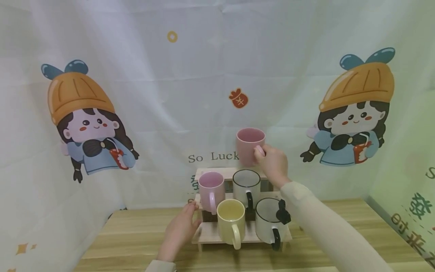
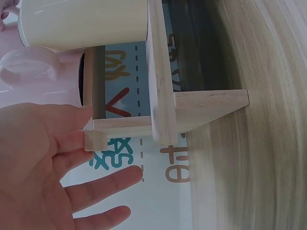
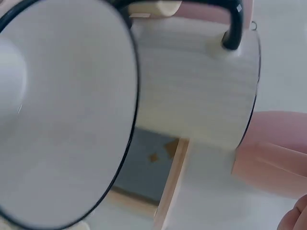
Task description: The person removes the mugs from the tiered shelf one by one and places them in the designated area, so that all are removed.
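My right hand [image 1: 274, 164] grips a dusty-pink mug [image 1: 245, 151] by its handle, holding it upright close over the top shelf of a wooden tiered rack [image 1: 210, 237]. In the right wrist view this pink mug [image 3: 278, 148] sits at the right edge, beyond two white mugs. My left hand [image 1: 181, 226] is at the rack's left side; thumb and fingertips [image 2: 76, 115] pinch the end of the middle shelf, other fingers extended. On the middle shelf stand a lilac mug [image 1: 207, 194] and a black-rimmed white mug [image 1: 239, 190]. On the bottom shelf are a yellow mug [image 1: 225, 224] and another black-rimmed white mug [image 1: 265, 226].
The rack stands on a wood-grain table [image 1: 136, 241]. A pale printed cloth [image 1: 153, 113] hangs behind and along the sides. A small black object [image 1: 283, 214] overlaps the front white mug's rim in the head view. Mug handles point toward the front.
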Motion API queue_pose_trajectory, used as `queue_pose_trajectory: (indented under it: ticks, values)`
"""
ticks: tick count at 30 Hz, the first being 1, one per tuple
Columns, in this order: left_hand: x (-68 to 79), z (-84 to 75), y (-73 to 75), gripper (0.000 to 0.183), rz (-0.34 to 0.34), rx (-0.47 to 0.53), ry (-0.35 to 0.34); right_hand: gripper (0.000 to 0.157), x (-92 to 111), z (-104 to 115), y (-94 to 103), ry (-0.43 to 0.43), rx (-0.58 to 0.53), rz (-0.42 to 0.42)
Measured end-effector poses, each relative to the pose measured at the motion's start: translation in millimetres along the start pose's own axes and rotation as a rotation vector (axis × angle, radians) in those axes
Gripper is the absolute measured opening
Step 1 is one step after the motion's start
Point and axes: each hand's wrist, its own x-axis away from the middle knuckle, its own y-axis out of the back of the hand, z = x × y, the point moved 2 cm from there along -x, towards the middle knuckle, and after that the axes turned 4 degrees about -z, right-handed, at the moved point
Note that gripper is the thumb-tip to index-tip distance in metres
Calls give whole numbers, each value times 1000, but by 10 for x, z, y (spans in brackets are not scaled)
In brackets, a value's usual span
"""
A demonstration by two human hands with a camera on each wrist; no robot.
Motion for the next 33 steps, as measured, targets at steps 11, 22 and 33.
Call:
queue_pose_trajectory:
  ticks: [11, 22, 33]
  values:
    - [-22, 9, -3, 50, -12, 4, -3, 32, -27, -234, 147, 6, 48, -43]
    - [-1, 5, 6, 53, 2, 25, 15, 34, 37, -420, 264, -6, 70, -56]
    - [-5, 23, -19, 54, 5, 23, 19, 34, 78, -638, 358, -6, 75, -99]
